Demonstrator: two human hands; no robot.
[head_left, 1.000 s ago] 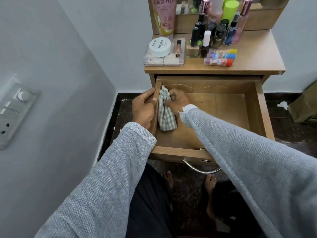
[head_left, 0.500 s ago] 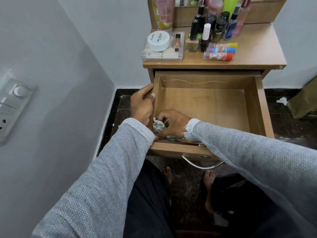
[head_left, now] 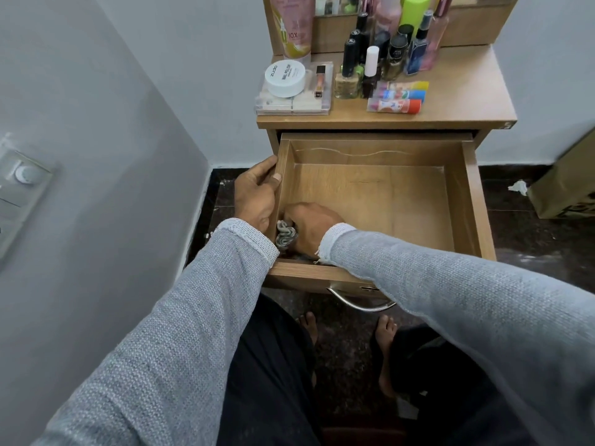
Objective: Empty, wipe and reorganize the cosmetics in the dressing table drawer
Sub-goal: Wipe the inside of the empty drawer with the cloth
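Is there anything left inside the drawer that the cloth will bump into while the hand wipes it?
Nothing visible does. The right hand holds the cloth in the drawer's near left corner, and the wooden bottom beyond it looks bare. The bottles all stand up on the table top.

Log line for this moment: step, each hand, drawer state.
step: wiping drawer | right hand: grips cloth at near-left corner | left hand: holds left drawer wall | cosmetics: on tabletop

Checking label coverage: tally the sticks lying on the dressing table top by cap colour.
yellow-capped stick: 1
blue-capped stick: 1
orange-capped stick: 1
Total: 3
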